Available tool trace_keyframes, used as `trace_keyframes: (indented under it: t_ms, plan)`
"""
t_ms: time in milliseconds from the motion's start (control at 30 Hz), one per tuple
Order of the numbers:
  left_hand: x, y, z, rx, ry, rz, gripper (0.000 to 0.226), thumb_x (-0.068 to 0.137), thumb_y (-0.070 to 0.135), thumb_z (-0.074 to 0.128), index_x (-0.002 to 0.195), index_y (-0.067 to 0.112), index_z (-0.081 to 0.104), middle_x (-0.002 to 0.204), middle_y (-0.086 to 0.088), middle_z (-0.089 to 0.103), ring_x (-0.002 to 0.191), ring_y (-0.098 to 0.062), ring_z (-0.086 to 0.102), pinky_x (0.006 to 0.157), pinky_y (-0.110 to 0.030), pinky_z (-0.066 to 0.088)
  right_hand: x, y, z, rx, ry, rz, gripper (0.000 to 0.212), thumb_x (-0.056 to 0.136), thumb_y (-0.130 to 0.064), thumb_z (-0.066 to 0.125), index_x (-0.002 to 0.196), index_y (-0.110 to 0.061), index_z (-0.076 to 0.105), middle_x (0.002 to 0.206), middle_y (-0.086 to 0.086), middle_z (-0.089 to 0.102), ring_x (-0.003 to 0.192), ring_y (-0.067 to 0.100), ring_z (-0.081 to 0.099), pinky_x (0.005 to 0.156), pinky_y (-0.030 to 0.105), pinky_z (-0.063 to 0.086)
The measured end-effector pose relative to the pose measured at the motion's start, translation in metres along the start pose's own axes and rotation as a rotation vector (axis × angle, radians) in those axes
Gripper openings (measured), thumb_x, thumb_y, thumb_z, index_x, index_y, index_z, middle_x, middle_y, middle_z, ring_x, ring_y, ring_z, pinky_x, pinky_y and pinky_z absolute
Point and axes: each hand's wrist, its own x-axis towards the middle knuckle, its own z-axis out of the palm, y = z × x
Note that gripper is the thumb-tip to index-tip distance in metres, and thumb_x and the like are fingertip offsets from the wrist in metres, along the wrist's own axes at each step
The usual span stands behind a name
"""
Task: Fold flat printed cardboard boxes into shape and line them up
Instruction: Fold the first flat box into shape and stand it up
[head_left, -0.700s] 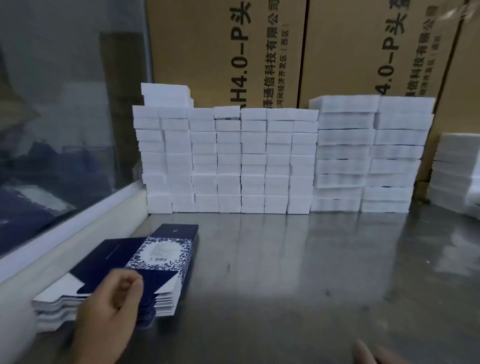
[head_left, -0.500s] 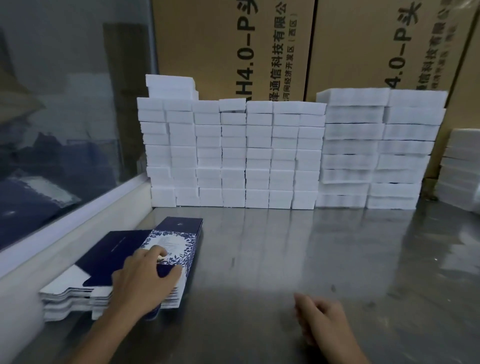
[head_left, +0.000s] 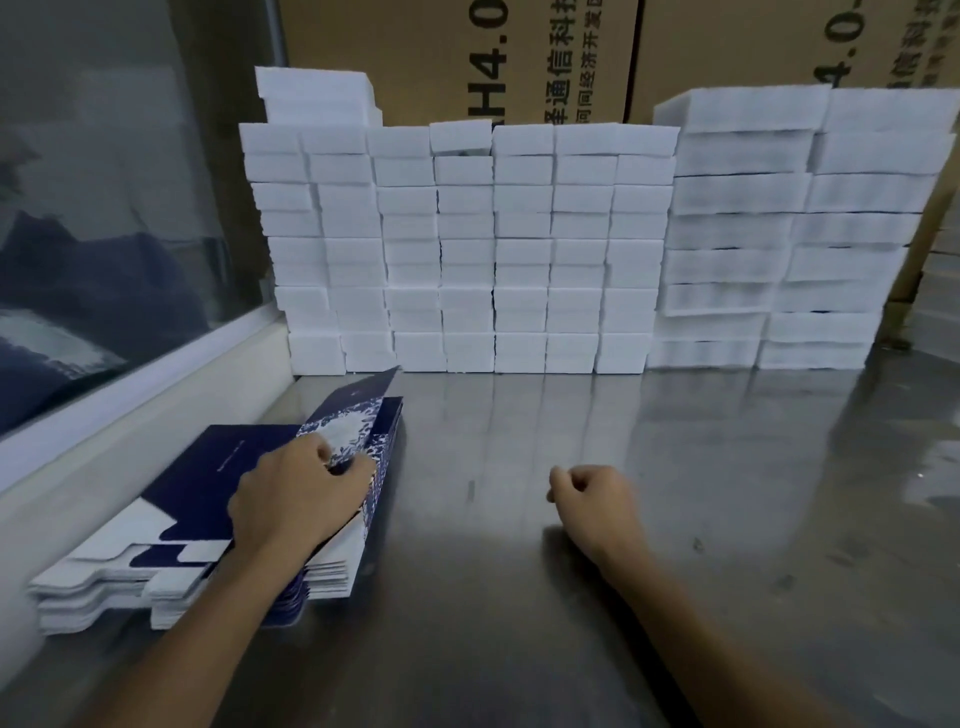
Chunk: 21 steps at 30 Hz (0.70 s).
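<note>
A worker is lifting the top flat box off the pile to begin folding.

Brown cartons (head_left: 457, 57) and a wall of white blocks (head_left: 467, 249) are standing well beyond the fingertips on the steel table (head_left: 675, 467). The pile of flat boxes (head_left: 171, 545) is lying under the left hand (head_left: 296, 499), whose fingers are pinching the top flat box (head_left: 358, 415); half a second ago it lay level, and now its far end is tilting up, so folding looks about to start. The right hand (head_left: 597, 499), newly arrived near the pile, is waiting loosely curled and holding nothing.
</note>
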Motion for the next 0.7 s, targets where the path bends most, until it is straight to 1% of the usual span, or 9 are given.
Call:
trace_keyframes:
  t_ms: [33, 100, 167, 267, 333, 400, 533, 600, 700]
  plan:
    - [-0.001, 0.003, 0.0, -0.007, 0.076, 0.036, 0.03, 0.084, 0.048, 0.057, 0.074, 0.02, 0.061, 0.07, 0.001, 0.061, 0.064, -0.021, 0.053, 0.062, -0.032, 0.042, 0.004, 0.001, 0.002, 0.003, 0.005, 0.005, 0.041, 0.095, -0.028, 0.052, 0.075, 0.004, 0.068, 0.051, 0.004, 0.056, 0.042, 0.012, 0.045, 0.047, 0.023, 0.038]
    - [-0.003, 0.009, -0.001, 0.026, 0.179, 0.107, 0.032, 0.087, 0.034, 0.054, 0.06, 0.016, 0.053, 0.057, -0.005, 0.054, 0.054, -0.025, 0.048, 0.054, -0.03, 0.035, 0.008, 0.005, 0.004, 0.024, 0.005, 0.014, 0.04, 0.095, -0.027, 0.052, 0.076, 0.006, 0.067, 0.051, 0.002, 0.055, 0.041, 0.012, 0.043, 0.046, 0.023, 0.038]
    - [-0.004, 0.015, 0.0, 0.088, 0.252, 0.152, 0.03, 0.087, 0.024, 0.053, 0.06, 0.012, 0.053, 0.054, -0.007, 0.048, 0.051, -0.027, 0.044, 0.052, -0.029, 0.03, 0.008, 0.007, 0.004, 0.054, 0.0, 0.0, 0.04, 0.094, -0.025, 0.053, 0.076, 0.008, 0.066, 0.048, -0.002, 0.057, 0.041, 0.008, 0.046, 0.044, 0.021, 0.039]
    - [-0.015, 0.019, 0.007, 0.163, 0.303, 0.247, 0.027, 0.085, 0.011, 0.063, 0.059, 0.005, 0.057, 0.047, -0.005, 0.038, 0.044, -0.022, 0.035, 0.049, -0.027, 0.026, 0.002, 0.008, -0.001, 0.093, -0.024, -0.04, 0.042, 0.096, -0.026, 0.054, 0.071, 0.005, 0.068, 0.05, -0.018, 0.062, 0.042, 0.004, 0.051, 0.045, 0.018, 0.041]
    - [-0.024, 0.017, 0.017, 0.198, 0.266, 0.29, 0.025, 0.079, 0.004, 0.07, 0.058, 0.003, 0.057, 0.045, -0.007, 0.04, 0.041, -0.021, 0.033, 0.047, -0.026, 0.026, -0.005, 0.004, -0.005, 0.097, -0.055, -0.087, 0.041, 0.097, -0.028, 0.055, 0.067, -0.005, 0.07, 0.051, -0.01, 0.062, 0.045, 0.006, 0.051, 0.053, 0.026, 0.045]
    - [-0.026, 0.013, 0.028, 0.22, 0.226, 0.317, 0.016, 0.075, -0.002, 0.073, 0.063, 0.002, 0.062, 0.05, -0.012, 0.053, 0.042, -0.025, 0.043, 0.046, -0.028, 0.03, -0.013, -0.004, -0.004, 0.115, -0.115, -0.137, 0.036, 0.097, -0.029, 0.059, 0.068, -0.011, 0.07, 0.056, 0.004, 0.062, 0.051, 0.01, 0.053, 0.059, 0.03, 0.046]
    - [-0.021, 0.01, 0.036, 0.203, 0.365, 0.435, 0.028, 0.054, -0.022, 0.074, 0.066, 0.001, 0.064, 0.055, -0.012, 0.058, 0.05, -0.03, 0.051, 0.046, -0.031, 0.032, -0.029, -0.03, 0.008, 0.408, -0.335, -0.057, 0.024, 0.098, -0.028, 0.061, 0.09, -0.008, 0.07, 0.067, 0.002, 0.07, 0.057, 0.013, 0.062, 0.054, 0.031, 0.048]
    - [-0.018, 0.006, 0.038, 0.173, 0.446, 0.523, 0.029, 0.055, -0.024, 0.071, 0.07, 0.001, 0.066, 0.058, -0.012, 0.059, 0.058, -0.03, 0.051, 0.054, -0.038, 0.038, -0.037, -0.046, 0.016, 0.591, -0.469, 0.052, 0.021, 0.1, -0.031, 0.058, 0.103, -0.013, 0.068, 0.081, 0.0, 0.076, 0.067, 0.012, 0.069, 0.056, 0.029, 0.05]
    - [-0.011, -0.001, 0.036, 0.106, 0.569, 0.588, 0.027, 0.065, -0.022, 0.067, 0.081, -0.001, 0.07, 0.067, -0.013, 0.064, 0.066, -0.033, 0.052, 0.065, -0.044, 0.037, -0.047, -0.058, 0.029, 0.679, -0.59, 0.092, 0.023, 0.1, -0.033, 0.059, 0.119, -0.021, 0.062, 0.104, 0.003, 0.075, 0.084, 0.016, 0.073, 0.064, 0.027, 0.057]
